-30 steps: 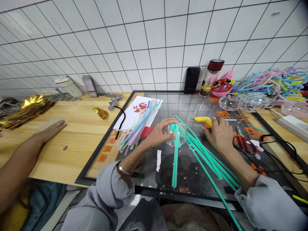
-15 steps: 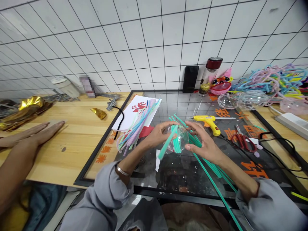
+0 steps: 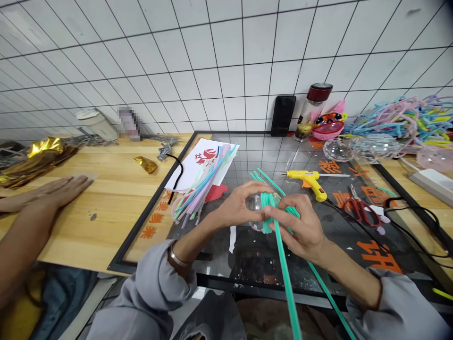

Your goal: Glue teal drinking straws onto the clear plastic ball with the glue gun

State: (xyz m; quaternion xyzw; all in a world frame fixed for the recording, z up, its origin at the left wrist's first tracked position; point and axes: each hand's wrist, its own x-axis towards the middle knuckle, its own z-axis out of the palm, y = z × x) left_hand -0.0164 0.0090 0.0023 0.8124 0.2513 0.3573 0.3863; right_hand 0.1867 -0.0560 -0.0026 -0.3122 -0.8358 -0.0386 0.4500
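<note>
Two bare hands of yours meet at a clear, faceted plastic ball (image 3: 253, 202), held over the middle of the glossy dark worktop (image 3: 253, 264); whether its underside touches the surface cannot be told. Your left hand (image 3: 237, 205) wraps it from the left, fingers curved over the far side and thumb on the near side. Your right hand (image 3: 304, 229) has its fingers bunched close together, pressing a band of fuzzy green strips (image 3: 266, 226) against the ball, with a long green tail (image 3: 288, 288) hanging out beneath them toward you. By the look of it, the covering is only partly done: strips run side by side across the middle, while the left part shows bare plastic and the right is hidden by your fingers. The tail lies unwrapped, and more loose green lengths (image 3: 260, 175) wait behind and under your right hand. Unused to the right lie the yellow glue gun (image 3: 304, 177), touched by neither hand, and the red-handled scissors (image 3: 361, 212).
</note>
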